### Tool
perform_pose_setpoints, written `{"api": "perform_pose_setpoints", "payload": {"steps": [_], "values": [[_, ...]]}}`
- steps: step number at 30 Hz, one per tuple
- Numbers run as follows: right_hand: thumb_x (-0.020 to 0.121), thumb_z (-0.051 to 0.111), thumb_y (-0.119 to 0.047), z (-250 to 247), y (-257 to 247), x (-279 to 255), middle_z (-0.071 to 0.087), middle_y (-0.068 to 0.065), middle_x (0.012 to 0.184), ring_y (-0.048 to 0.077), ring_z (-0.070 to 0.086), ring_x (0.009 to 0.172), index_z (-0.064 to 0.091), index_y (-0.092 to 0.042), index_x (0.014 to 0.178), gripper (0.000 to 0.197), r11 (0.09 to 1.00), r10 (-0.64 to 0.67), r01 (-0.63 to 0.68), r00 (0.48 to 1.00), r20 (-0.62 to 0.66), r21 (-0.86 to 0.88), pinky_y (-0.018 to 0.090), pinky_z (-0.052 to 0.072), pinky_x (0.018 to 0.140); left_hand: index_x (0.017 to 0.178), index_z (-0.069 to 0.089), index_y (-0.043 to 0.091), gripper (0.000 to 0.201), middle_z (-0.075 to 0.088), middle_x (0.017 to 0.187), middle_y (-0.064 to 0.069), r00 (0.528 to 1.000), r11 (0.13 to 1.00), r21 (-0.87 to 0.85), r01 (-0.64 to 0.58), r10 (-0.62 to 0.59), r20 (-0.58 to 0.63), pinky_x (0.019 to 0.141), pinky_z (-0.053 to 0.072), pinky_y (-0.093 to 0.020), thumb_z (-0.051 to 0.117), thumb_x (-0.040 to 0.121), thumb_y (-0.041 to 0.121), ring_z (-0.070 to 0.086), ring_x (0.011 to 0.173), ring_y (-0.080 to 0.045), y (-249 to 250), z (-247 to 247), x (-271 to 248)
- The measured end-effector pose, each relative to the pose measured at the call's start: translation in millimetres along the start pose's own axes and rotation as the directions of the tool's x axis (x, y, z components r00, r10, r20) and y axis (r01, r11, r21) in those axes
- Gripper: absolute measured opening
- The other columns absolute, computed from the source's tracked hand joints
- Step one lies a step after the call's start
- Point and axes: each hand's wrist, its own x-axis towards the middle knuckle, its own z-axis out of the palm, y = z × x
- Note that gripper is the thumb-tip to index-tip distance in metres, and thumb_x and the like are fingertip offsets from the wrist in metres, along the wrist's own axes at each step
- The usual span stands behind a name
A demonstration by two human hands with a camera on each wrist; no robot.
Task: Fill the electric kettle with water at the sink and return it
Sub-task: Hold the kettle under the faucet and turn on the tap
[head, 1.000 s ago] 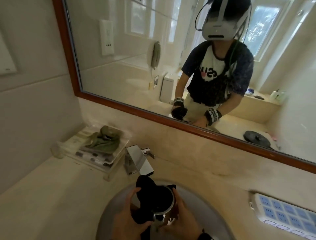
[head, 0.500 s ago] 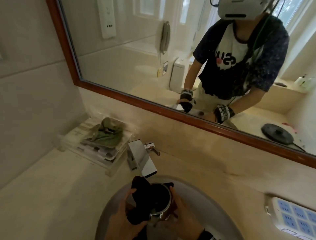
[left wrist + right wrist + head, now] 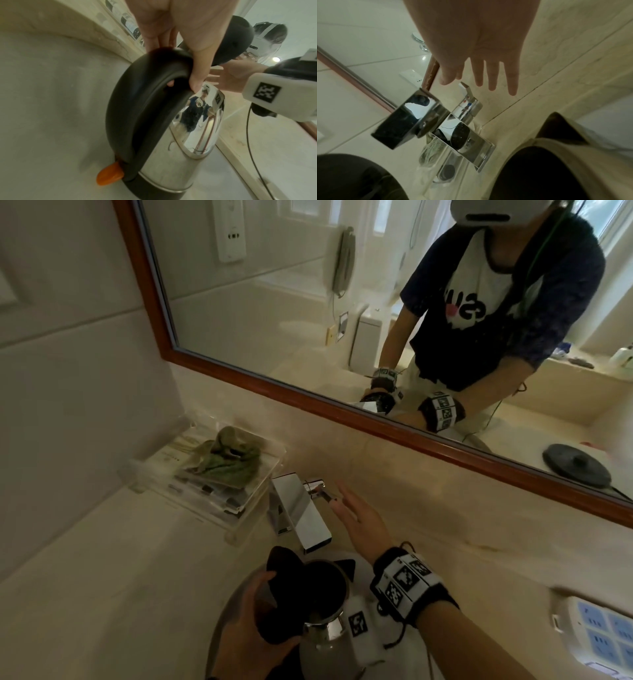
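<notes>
The electric kettle sits over the sink, its lid flipped up and its mouth just below the square chrome faucet. The left hand has its fingers wrapped round the black handle, holding the kettle in place. The right hand reaches out flat, fingers spread and straight, the fingertips just short of the faucet lever; nothing is in it. No water runs from the spout, and I'd guess the kettle is empty, though its dark inside is hard to read. So the filling itself has not begun: opening the tap, filling, and carrying the kettle back across the tabletop are all left.
</notes>
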Motion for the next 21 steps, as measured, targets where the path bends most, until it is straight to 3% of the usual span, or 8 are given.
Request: {"api": "perform_pose_setpoints", "payload": {"steps": [1, 3, 5, 7, 9, 11, 16, 21], "values": [[0.098, 0.043, -0.017, 2.1, -2.6, 2.5, 0.033, -0.018, 0.133, -0.002, 0.033, 0.125, 0.033, -0.017, 0.144, 0.047, 1.0, -0.014, 0.014, 1.0, 0.013, -0.001, -0.014, 0.023, 0.086, 0.097, 0.053, 0.053, 0.075, 0.064, 0.111, -0.006, 0.999, 1.0, -0.02, -0.013, 0.012, -0.036, 0.091, 0.048, -0.034, 0.065, 0.03, 0.085, 0.062, 0.104, -0.024, -7.7, 1.8, 5.2], [0.099, 0.043, -0.014, 5.4, 0.1, 10.5, 0.039, -0.014, 0.134, -0.001, 0.036, 0.123, 0.037, -0.017, 0.142, 0.044, 0.999, -0.043, 0.043, 0.999, 0.011, -0.01, -0.01, 0.026, 0.089, 0.11, 0.05, 0.042, 0.079, 0.06, 0.106, 0.014, 0.998, 0.999, 0.028, -0.042, 0.043, -0.05, 0.082, 0.047, -0.016, 0.077, 0.04, 0.066, 0.062, 0.092, -0.005, -2.8, 3.5, 1.4], [0.099, 0.042, -0.014, 7.4, 6.8, 15.3, 0.044, -0.005, 0.142, 0.003, 0.039, 0.128, 0.039, -0.019, 0.141, 0.043, 0.998, -0.052, 0.052, 0.999, 0.004, -0.019, 0.006, 0.028, 0.101, 0.113, 0.03, 0.063, 0.093, 0.052, 0.103, 0.027, 0.989, 0.987, 0.113, -0.113, 0.123, -0.08, 0.072, 0.038, 0.0, 0.087, 0.044, 0.036, 0.052, 0.082, 0.009, -0.2, -0.2, -9.5], [0.099, 0.041, -0.015, 7.3, 11.8, 18.5, 0.046, -0.004, 0.142, 0.003, 0.039, 0.128, 0.041, -0.02, 0.141, 0.042, 0.998, -0.052, 0.052, 0.998, 0.018, -0.019, 0.011, 0.029, 0.103, 0.105, 0.014, 0.077, 0.109, 0.054, 0.109, 0.019, 0.982, 0.978, 0.142, -0.152, 0.166, -0.092, 0.073, 0.039, -0.004, 0.089, 0.043, 0.028, 0.056, 0.085, 0.0, 0.8, -2.1, -12.6], [0.1, 0.04, -0.014, 7.5, 12.7, 21.0, 0.049, -0.006, 0.138, 0.007, 0.042, 0.13, 0.047, -0.019, 0.137, 0.038, 0.996, -0.064, 0.066, 0.997, 0.033, -0.052, 0.008, 0.031, 0.1, 0.104, 0.01, 0.079, 0.11, 0.058, 0.116, 0.008, 0.979, 0.975, 0.147, -0.167, 0.182, -0.091, 0.075, 0.044, -0.012, 0.088, 0.044, 0.03, 0.061, 0.091, -0.01, -3.3, -2.4, -8.1], [0.1, 0.038, -0.012, 8.2, 15.8, 25.0, 0.05, -0.001, 0.14, 0.013, 0.044, 0.132, 0.052, -0.017, 0.133, 0.036, 0.992, -0.085, 0.089, 0.995, 0.046, -0.091, 0.004, 0.03, 0.098, 0.106, 0.011, 0.077, 0.109, 0.06, 0.114, 0.006, 0.976, 0.973, 0.138, -0.185, 0.198, -0.085, 0.073, 0.045, -0.011, 0.088, 0.044, 0.031, 0.062, 0.087, -0.007, -4.5, -3.4, -7.1], [0.1, 0.037, -0.011, 1.7, 19.5, 32.7, 0.053, 0.003, 0.139, 0.01, 0.047, 0.126, 0.055, -0.016, 0.13, 0.035, 0.987, -0.099, 0.104, 0.994, 0.053, -0.121, -0.014, 0.028, 0.083, 0.101, 0.008, 0.082, 0.113, 0.049, 0.102, 0.031, 0.972, 0.972, 0.121, -0.203, 0.214, -0.091, 0.071, 0.04, -0.003, 0.089, 0.045, 0.027, 0.058, 0.086, -0.005, -4.8, -2.8, -6.9], [0.1, 0.039, -0.013, -7.1, 20.4, 41.8, 0.058, 0.005, 0.134, 0.017, 0.052, 0.125, 0.058, -0.017, 0.127, 0.034, 0.988, -0.079, 0.085, 0.996, 0.046, -0.127, -0.011, 0.033, 0.08, 0.099, 0.008, 0.082, 0.102, 0.045, 0.105, 0.03, 0.978, 0.981, 0.058, -0.187, 0.192, -0.08, 0.083, 0.05, -0.023, 0.081, 0.037, 0.045, 0.063, 0.104, -0.022, -0.8, -5.1, -8.3]]}}
